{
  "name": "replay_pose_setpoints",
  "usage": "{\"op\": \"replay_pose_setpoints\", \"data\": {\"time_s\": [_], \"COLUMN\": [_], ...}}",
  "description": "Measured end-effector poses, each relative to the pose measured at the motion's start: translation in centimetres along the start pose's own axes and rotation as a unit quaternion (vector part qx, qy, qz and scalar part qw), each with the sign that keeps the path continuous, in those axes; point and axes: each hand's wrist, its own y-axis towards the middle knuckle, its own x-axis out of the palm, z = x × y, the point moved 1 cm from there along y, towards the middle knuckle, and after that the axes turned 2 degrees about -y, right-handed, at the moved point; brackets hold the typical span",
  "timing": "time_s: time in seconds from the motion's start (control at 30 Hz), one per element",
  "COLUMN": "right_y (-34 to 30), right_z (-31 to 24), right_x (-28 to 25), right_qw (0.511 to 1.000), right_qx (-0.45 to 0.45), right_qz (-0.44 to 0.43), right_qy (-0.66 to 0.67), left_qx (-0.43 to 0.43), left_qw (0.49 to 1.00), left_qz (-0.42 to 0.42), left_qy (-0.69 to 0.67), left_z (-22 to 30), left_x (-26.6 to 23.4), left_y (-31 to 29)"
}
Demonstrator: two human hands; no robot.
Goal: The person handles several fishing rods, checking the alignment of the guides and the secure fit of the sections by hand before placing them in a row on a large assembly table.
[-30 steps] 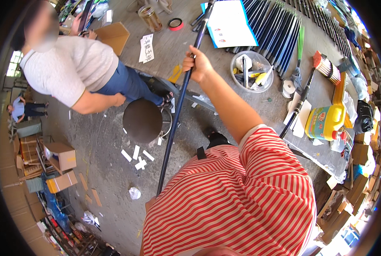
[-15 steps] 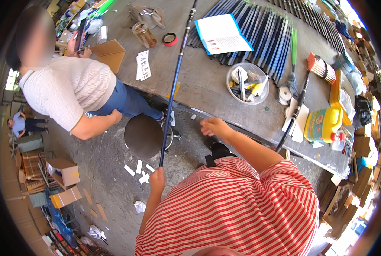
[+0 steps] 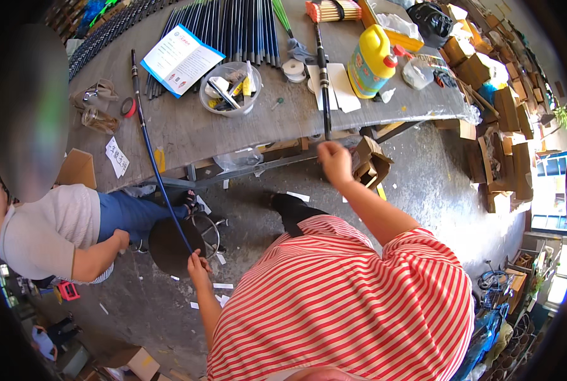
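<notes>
While the left hand (image 3: 199, 267) has its fingers closed around the lower end of a blue rod (image 3: 154, 155), the right hand (image 3: 335, 162) is half curled just below a black rod (image 3: 322, 82); blur hides whether it touches or grips it. Under the blue rod's lower length is a round stool (image 3: 168, 254); its upper length slants over the surface (image 3: 283, 127), near a tape roll (image 3: 131, 112). Beside the black rod stands a yellow jug (image 3: 369, 66). Farther off, behind a tub (image 3: 236, 112), lie rods in a row (image 3: 251, 32).
</notes>
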Motion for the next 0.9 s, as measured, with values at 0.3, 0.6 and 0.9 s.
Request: {"op": "replay_pose_setpoints", "data": {"time_s": [0.3,0.6,0.9], "right_y": [3.5,4.1,5.9], "right_z": [0.5,-1.1,-13.1], "right_x": [-2.4,-2.9,0.4], "right_qw": [0.871,0.77,0.644], "right_qx": [0.282,0.223,-0.009], "right_qz": [-0.119,-0.275,-0.56], "right_qy": [0.385,0.531,0.522], "left_qx": [0.262,0.367,0.275], "left_qw": [0.888,0.876,0.879], "left_qz": [0.185,0.098,-0.352], "left_qy": [0.329,0.297,0.165], "left_z": [3.3,9.5,23.9], "left_x": [0.7,11.2,30.7], "left_y": [-3.9,-7.2,-5.1]}}
